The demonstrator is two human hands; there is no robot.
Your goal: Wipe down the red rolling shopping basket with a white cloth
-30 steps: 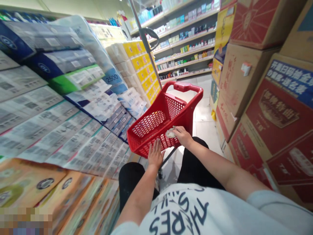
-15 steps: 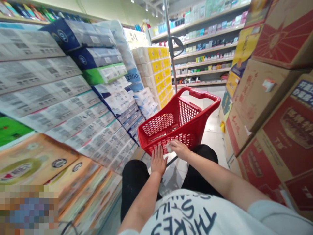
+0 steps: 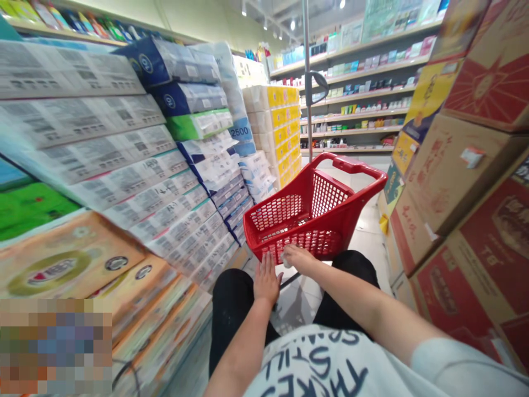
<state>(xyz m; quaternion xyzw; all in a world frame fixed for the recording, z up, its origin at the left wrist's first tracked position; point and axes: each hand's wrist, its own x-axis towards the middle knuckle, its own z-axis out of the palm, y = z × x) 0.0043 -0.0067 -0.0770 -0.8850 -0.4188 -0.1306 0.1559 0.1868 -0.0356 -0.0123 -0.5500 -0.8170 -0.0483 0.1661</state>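
A red plastic shopping cart with perforated sides stands in front of me, its basket holding nothing that I can see. My left hand lies with fingers stretched out against the lower near side of the basket. Just to its right, my right hand has its fingers bent around a small white wad, which looks like a tissue or cloth, at the same side. The wad is partly hidden by the fingers. My knees are bent on either side of the hands.
Stacked packs of tissue paper rise on the left, with orange packs nearer me. Cardboard cartons are piled on the right. Behind the cart stand a metal pole and shelves of small goods.
The view has turned, so the cart and shelves sit farther right in the picture. Both hands have shifted slightly down and left relative to the basket; the white wad stays in my right hand.
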